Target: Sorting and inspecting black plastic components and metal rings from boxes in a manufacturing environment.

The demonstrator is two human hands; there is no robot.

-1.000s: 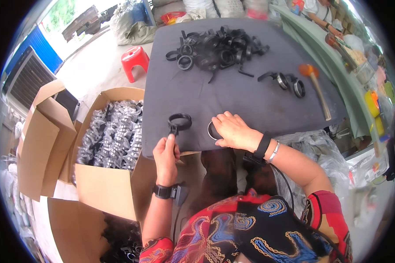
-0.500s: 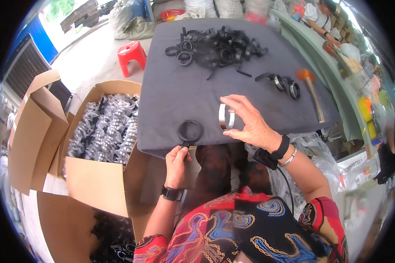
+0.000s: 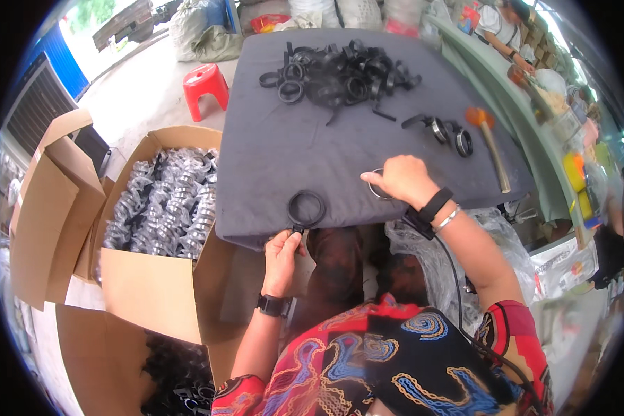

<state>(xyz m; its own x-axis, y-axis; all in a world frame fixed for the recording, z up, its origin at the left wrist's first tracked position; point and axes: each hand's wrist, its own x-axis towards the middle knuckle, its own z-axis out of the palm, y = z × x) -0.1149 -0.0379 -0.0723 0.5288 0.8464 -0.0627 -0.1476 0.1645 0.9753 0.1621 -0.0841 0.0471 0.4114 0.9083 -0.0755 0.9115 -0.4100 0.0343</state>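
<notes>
My left hand (image 3: 282, 258) is closed at the table's near edge. It pinches the short stem of a black ring (image 3: 291, 210), which lies on the grey cloth. To its right, my right hand (image 3: 407, 179) has its fingers wrapped round a thin silver metal ring (image 3: 375, 189); the hand hides part of that ring. Farther off to the right, two black rings with silver bands (image 3: 463, 143) rest near a hammer (image 3: 492, 149) with an orange head and a wooden handle.
A pile of black rings (image 3: 347, 76) covers the back of the padded grey table (image 3: 270, 152). An open carton (image 3: 149, 274) of plastic-wrapped rings stands at left, a box of black parts (image 3: 177, 374) below it. A red stool (image 3: 205, 90) and a person (image 3: 503, 31) are beyond.
My right hand has turned over, back now upward, and moved slightly right with the metal ring. The ring tilted from upright. My left hand and the black ring barely moved.
</notes>
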